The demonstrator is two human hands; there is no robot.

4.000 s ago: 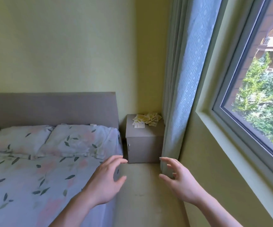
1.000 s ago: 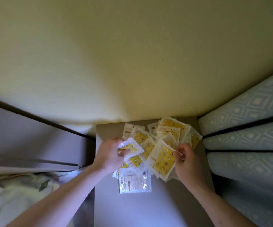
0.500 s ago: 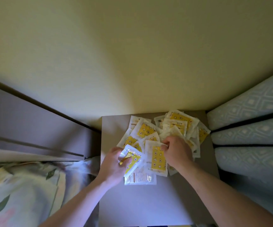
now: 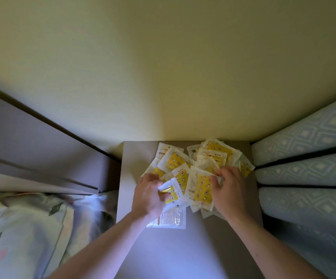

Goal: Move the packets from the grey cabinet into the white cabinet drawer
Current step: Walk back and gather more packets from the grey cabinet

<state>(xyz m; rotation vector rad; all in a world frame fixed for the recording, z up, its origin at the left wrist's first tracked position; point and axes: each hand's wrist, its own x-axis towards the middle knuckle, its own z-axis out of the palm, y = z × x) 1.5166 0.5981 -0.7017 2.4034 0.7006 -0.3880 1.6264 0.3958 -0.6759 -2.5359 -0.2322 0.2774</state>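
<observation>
A loose heap of flat, square packets (image 4: 195,168), glossy white film with yellow printed panels, lies fanned over the far half of the grey cabinet (image 4: 183,248), whose top is smooth, matte and rectangular. The packets overlap at all angles, so the heap has no single long axis; one pale packet with a printed label (image 4: 170,218) lies flat at the near edge of the heap, its edges roughly square to the cabinet top.

The left hand (image 4: 149,195) has its fingers curled around a crumpled packet (image 4: 172,191), the film creased and shiny in the grip. The right hand (image 4: 230,189) pinches the top edge of a large yellow-panelled packet (image 4: 201,190) between thumb and fingertips; that packet stands with its long side running away from the person.

Behind the cabinet rises a plain yellow-green wall (image 4: 163,67). To the left stands a grey padded headboard (image 4: 32,141) above bedding with a leaf print (image 4: 22,228). To the right hang folds of pale blue curtain (image 4: 308,168) woven with a diamond pattern.
</observation>
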